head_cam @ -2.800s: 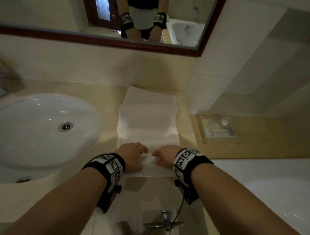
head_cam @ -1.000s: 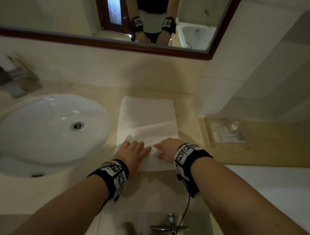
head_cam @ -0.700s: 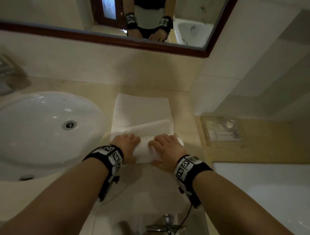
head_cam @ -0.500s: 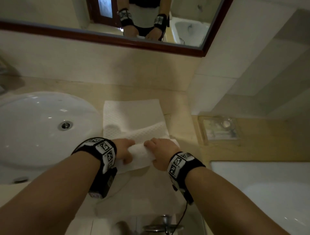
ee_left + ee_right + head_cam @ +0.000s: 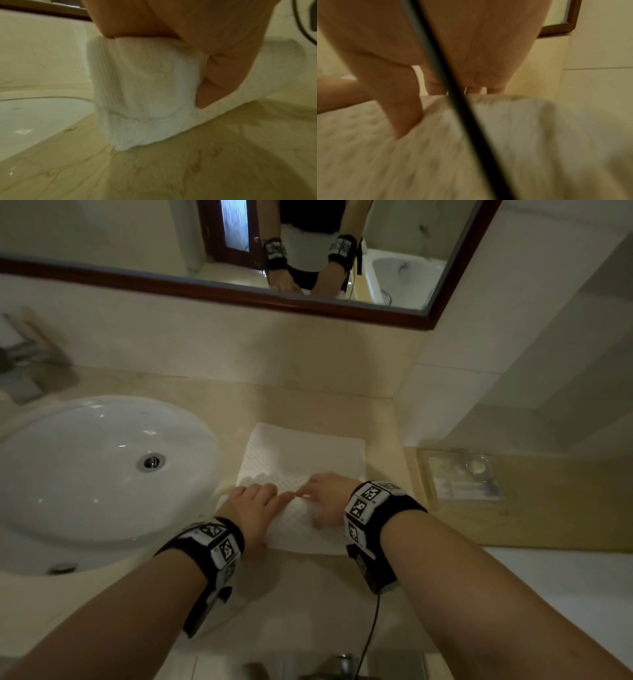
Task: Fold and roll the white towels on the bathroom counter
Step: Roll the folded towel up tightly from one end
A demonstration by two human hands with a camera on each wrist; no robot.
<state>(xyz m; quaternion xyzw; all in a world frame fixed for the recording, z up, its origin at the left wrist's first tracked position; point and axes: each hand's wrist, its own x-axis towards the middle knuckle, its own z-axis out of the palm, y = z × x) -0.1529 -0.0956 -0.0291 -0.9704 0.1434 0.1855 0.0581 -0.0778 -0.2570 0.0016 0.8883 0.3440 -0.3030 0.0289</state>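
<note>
Rolling step, I judge. My left hand (image 5: 251, 508) curled over left end of towel (image 5: 301, 460), thumb tucked behind roll; right hand (image 5: 327, 498) fingers hooked over top, thumb pressed into near side. Roll under both palms, long axis running hand to hand; flat tail stretches ahead of fingertips toward wall. Keep pressure even, ends flush, roll straight forward.

right hand (image 5: 436, 60) on white towel (image 5: 505, 142), blurred

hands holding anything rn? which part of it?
Both are on the white towel, at its rolled near end. The left hand wraps the roll's left end, thumb on the near side; the right hand curls over the top near the right end.
</note>
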